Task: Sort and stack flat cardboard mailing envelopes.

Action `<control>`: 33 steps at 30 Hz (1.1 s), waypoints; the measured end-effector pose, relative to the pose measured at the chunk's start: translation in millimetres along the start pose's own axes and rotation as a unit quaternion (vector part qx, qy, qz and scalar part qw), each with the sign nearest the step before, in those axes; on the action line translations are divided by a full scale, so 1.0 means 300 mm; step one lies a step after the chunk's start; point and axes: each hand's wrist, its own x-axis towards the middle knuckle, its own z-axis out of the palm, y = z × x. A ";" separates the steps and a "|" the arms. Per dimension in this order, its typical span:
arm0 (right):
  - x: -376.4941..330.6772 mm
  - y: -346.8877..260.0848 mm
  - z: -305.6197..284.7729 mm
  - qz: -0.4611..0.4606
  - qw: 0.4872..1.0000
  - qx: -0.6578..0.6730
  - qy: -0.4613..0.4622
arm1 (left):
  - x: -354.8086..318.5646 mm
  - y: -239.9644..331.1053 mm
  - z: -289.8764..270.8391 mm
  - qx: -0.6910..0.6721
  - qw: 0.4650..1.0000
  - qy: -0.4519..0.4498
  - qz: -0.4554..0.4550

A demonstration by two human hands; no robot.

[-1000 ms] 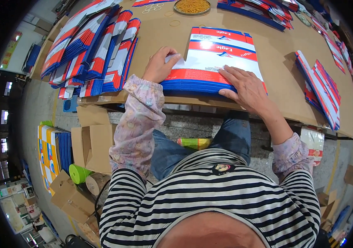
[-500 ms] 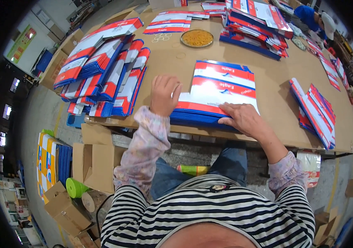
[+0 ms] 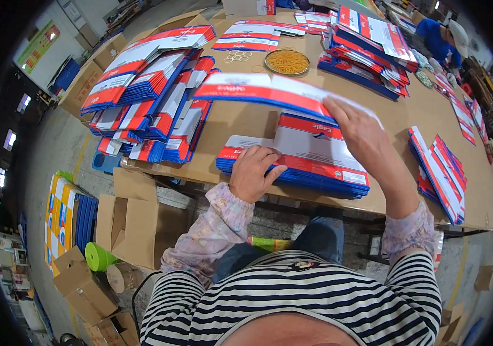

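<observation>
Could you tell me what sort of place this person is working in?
Probably a packing or print-finishing workshop. Stacks of flat red, white and blue bags cover a cardboard-topped table, a dish of rubber bands sits ready, and open cartons stand on the floor.

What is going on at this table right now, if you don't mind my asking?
A person in a striped top sits at a cardboard-covered table sorting flat red, white and blue printed bags. The left hand presses down on the stack in front, while the right hand lifts one bag clear above it. More bundles lie fanned out to the left, and a round dish of rubber bands sits further back. Another person works at the far right corner.
</observation>
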 end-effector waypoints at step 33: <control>-0.245 -0.117 0.219 0.117 0.949 0.155 -0.250 | 0.119 -0.225 0.063 -0.085 0.988 -0.102 -0.084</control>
